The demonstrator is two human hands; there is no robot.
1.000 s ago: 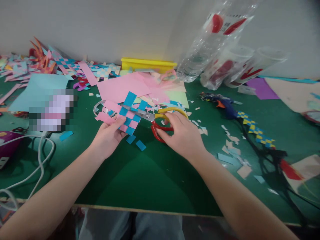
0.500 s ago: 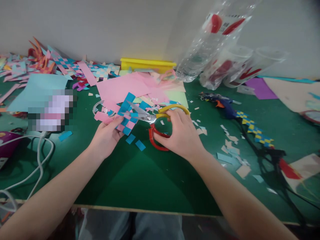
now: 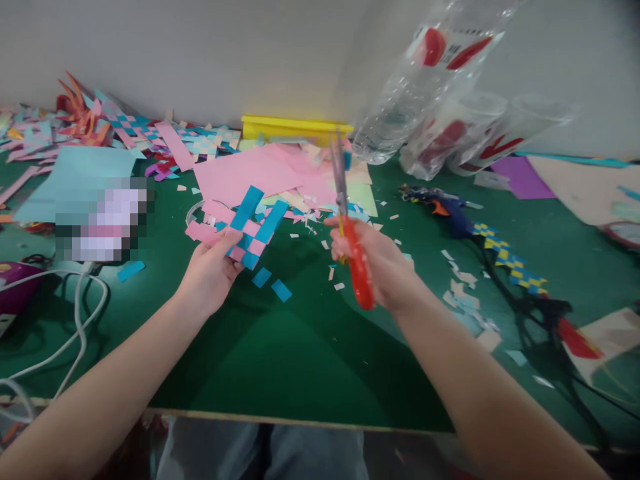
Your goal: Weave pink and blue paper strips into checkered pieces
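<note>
Between the thumb and fingers of my left hand (image 3: 213,270) is a woven paper piece (image 3: 250,233) of blue and pink strips, with loose strip ends sticking out at the top and left. My right hand (image 3: 377,257) is closed on a pair of scissors (image 3: 357,260) with red and yellow handles. Their blades point up and away, blurred by motion, and stand apart from the paper. Two cut blue scraps (image 3: 281,290) lie on the table just below the woven piece.
Pink paper sheets (image 3: 245,175) and a yellow tray (image 3: 300,128) are at the back. A phone (image 3: 107,223) with a white cable lies left. To the right are a glue gun (image 3: 450,210), its black cord, plastic cups (image 3: 515,127) and paper scraps (image 3: 467,300) on the green table (image 3: 300,373).
My right hand has drawn the scissors away from the woven paper and turned them from pointing left to pointing up. My left hand stays nearly in place.
</note>
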